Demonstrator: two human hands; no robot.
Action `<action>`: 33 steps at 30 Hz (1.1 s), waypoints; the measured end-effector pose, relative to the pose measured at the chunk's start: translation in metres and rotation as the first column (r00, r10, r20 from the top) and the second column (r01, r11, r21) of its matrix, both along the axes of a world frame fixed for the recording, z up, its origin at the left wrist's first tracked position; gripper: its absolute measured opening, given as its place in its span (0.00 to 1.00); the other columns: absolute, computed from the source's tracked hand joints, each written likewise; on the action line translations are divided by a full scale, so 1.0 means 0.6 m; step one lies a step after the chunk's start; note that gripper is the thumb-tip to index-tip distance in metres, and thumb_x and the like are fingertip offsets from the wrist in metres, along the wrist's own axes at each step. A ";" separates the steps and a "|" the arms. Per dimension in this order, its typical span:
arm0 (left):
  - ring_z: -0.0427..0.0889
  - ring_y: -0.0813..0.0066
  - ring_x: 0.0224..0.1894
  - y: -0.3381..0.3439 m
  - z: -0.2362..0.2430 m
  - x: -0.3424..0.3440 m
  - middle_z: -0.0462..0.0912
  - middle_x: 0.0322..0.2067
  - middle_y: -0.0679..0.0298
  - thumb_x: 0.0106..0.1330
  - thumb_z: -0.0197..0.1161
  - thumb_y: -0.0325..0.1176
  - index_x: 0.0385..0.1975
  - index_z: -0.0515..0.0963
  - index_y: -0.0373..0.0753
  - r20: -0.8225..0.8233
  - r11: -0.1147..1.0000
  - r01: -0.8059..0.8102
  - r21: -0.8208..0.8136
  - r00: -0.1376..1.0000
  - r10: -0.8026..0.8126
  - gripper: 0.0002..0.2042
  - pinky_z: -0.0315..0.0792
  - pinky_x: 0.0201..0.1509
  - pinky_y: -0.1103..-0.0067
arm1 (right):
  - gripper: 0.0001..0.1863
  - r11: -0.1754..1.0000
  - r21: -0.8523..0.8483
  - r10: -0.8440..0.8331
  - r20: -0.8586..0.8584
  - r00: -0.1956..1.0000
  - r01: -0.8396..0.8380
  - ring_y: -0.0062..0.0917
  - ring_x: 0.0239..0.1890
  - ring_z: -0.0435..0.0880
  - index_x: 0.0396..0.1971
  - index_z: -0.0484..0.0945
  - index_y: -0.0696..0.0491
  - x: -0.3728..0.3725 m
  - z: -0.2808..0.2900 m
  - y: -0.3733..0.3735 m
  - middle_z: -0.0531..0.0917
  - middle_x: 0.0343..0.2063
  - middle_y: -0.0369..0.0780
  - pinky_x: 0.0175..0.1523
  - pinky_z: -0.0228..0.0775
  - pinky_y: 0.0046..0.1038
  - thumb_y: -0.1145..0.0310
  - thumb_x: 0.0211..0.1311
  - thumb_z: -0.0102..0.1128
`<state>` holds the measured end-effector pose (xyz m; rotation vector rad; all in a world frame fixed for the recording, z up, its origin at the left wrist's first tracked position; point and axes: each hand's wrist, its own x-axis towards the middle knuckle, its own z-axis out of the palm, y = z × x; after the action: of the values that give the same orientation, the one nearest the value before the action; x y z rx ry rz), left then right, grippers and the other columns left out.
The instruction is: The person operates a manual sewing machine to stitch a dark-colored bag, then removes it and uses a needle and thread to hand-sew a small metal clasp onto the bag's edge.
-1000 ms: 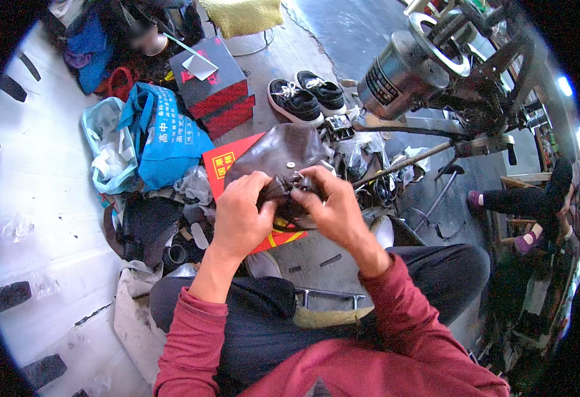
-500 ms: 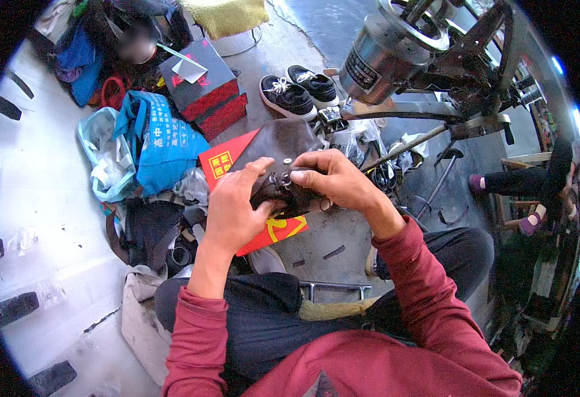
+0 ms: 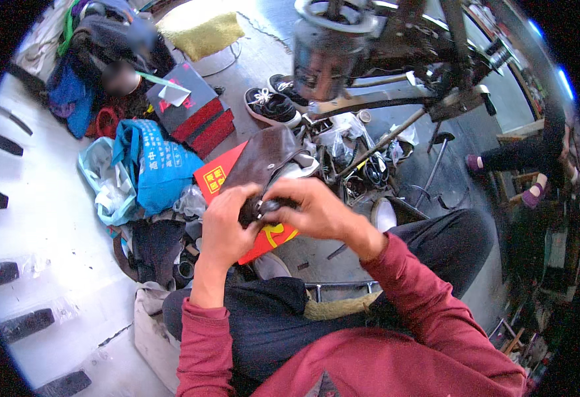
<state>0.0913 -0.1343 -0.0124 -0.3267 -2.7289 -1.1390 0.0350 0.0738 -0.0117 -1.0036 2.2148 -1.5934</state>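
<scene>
A dark brown leather bag with a small snap button lies before me, its far part spread over a red sheet or packet with yellow print. The bag's near part is bunched between both hands. My left hand is closed on its left side, thumb toward me. My right hand curls over the same dark bunch from the right, fingers bent around it and a little blurred. A small shiny metal piece shows between the fingers. Under my fingers, the bag's details are hidden.
A metal machine with a cylinder and wheel overhangs the far right. Black sneakers, red-and-black boxes, a blue cloth bag and a cluttered pile surround the bag. Another person's legs show at right.
Both hands have drawn together over the bag's near part. My right hand has moved left and nearer, away from the snap button, which is now uncovered. The whole view has shifted somewhat.
</scene>
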 end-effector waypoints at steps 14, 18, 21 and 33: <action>0.80 0.77 0.46 -0.025 0.002 0.044 0.84 0.43 0.65 0.62 0.63 0.18 0.51 0.78 0.35 0.174 0.905 -0.273 0.326 0.958 0.226 0.17 0.73 0.56 0.79 | 0.17 0.848 0.151 -0.420 0.776 0.470 0.508 0.24 0.44 0.83 0.55 0.78 0.57 0.098 -0.212 0.048 0.84 0.44 0.38 0.51 0.79 0.31 0.67 0.72 0.60; 0.79 0.75 0.55 -0.034 -0.001 0.037 0.80 0.52 0.65 0.71 0.65 0.29 0.55 0.76 0.36 0.108 0.878 -0.255 0.405 0.967 0.232 0.15 0.70 0.64 0.77 | 0.24 0.680 0.232 -0.700 0.490 0.520 0.696 0.28 0.48 0.83 0.58 0.76 0.55 0.041 -0.276 0.087 0.84 0.49 0.42 0.56 0.78 0.32 0.72 0.62 0.65; 0.79 0.68 0.54 -0.047 0.015 0.032 0.78 0.54 0.60 0.73 0.61 0.29 0.59 0.72 0.37 0.177 0.766 -0.225 0.602 0.973 0.146 0.17 0.83 0.51 0.70 | 0.28 0.730 0.173 -0.677 0.314 0.665 0.661 0.32 0.54 0.82 0.61 0.74 0.54 -0.001 -0.273 0.100 0.82 0.53 0.45 0.62 0.74 0.33 0.73 0.58 0.65; 0.83 0.58 0.53 -0.056 0.095 0.002 0.80 0.53 0.52 0.62 0.76 0.53 0.65 0.66 0.36 0.135 0.449 -0.141 0.882 0.990 0.045 0.39 0.80 0.60 0.64 | 0.47 0.964 0.137 -0.242 0.117 0.963 0.226 0.45 0.70 0.70 0.71 0.58 0.61 -0.014 -0.160 0.052 0.70 0.67 0.56 0.75 0.60 0.37 0.63 0.54 0.72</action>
<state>0.0923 -0.1677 0.0448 0.0532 -1.7307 -2.3608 0.0267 0.1050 -0.1079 -0.6014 2.3768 -1.5414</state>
